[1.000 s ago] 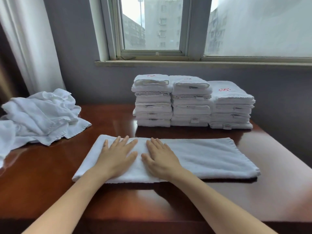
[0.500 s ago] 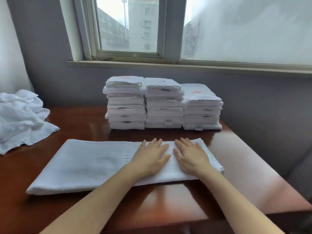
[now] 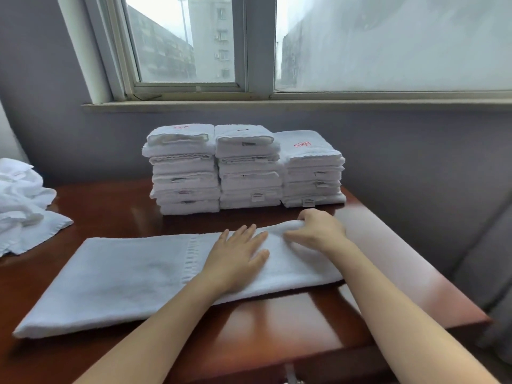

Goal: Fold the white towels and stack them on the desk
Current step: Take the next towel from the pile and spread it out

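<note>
A glossy reddish-brown desk (image 3: 277, 322) is seen from above. Across the desk's front half a long white towel (image 3: 124, 275) is laid flat, folded into a narrow strip. Its long axis runs left to right, slightly slanted: the left end points toward the desk's front-left corner and the right end toward the desk's right edge, further back. The cloth is plain terry, with a woven band crossing its width near the middle.

At the back of the desk, 3 stacks of folded white towels (image 3: 249, 176) are set side by side, touching. Red stitching is seen on 2 of the top towels.

At the desk's left edge a heap of unfolded white towels (image 3: 22, 206) is piled.

The left hand (image 3: 235, 259) is pressed flat on the long towel, fingers straight and spread. The strip's far right corner is pinched by the right hand (image 3: 318, 231), fingers curled, and the cloth is bunched up there.
</note>
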A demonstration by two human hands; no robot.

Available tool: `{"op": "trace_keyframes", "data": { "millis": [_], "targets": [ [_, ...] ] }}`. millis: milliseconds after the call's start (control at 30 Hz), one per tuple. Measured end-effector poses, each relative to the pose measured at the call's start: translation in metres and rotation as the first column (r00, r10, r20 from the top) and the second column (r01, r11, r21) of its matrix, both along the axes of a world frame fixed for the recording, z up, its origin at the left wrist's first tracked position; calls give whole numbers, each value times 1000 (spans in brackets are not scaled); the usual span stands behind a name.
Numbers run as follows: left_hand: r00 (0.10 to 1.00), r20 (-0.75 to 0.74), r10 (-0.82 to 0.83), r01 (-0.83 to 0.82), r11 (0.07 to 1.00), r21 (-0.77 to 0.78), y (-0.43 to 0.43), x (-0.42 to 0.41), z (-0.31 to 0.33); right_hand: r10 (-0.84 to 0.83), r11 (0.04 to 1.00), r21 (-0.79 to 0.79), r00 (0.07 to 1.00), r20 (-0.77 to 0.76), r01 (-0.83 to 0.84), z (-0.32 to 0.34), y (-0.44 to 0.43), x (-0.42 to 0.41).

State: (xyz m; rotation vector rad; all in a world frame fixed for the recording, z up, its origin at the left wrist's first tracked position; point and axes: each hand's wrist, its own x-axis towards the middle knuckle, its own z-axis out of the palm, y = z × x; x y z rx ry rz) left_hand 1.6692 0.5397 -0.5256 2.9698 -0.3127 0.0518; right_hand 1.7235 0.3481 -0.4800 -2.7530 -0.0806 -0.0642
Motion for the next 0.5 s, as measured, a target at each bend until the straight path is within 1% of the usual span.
{"op": "trace_keyframes", "data": {
  "millis": [67,100,167,200,233,267,300,333,367,400,433,467,500],
  "targets": [
    [1000,5,-3,3,1000,-7,0,-1,0,-30,998,50,999,-39,32,8,-6,3],
    [1000,10,-3,3,1000,-13,-1,-1,1,-20,994,104,997,-69,27,11,-10,4],
    [999,37,-10,12,998,-54,-1,-3,1,57,963,270,993,-108,-26,16,-17,5],
    [998,66,-25,31,994,-107,-1,-3,2,109,929,364,988,-109,-62,19,-19,4],
    [994,104,-44,65,978,-198,-2,-4,4,160,881,464,981,-112,-90,23,-19,2],
    [988,142,-59,104,939,-329,-3,-6,8,209,815,570,971,-115,-108,27,-17,-1],
    [984,162,-74,144,866,-478,-6,-9,15,258,734,669,960,-110,-121,33,-12,-5],
    [981,169,-99,184,763,-620,-9,-13,24,303,646,752,948,-93,-133,39,-5,-8],
    [976,179,-124,216,648,-730,-11,-18,34,343,564,812,937,-64,-151,47,3,-12],
    [974,189,-124,226,547,-806,-11,-23,45,373,498,849,928,-29,-174,55,14,-16],
    [977,191,-96,213,469,-857,-8,-27,55,391,454,869,920,3,-196,63,25,-19],
    [981,184,-56,190,410,-892,-2,-32,65,404,422,882,914,24,-210,71,38,-23],
    [983,181,-15,174,373,-911,7,-35,73,418,397,893,908,32,-214,79,51,-27]
  ]
}}
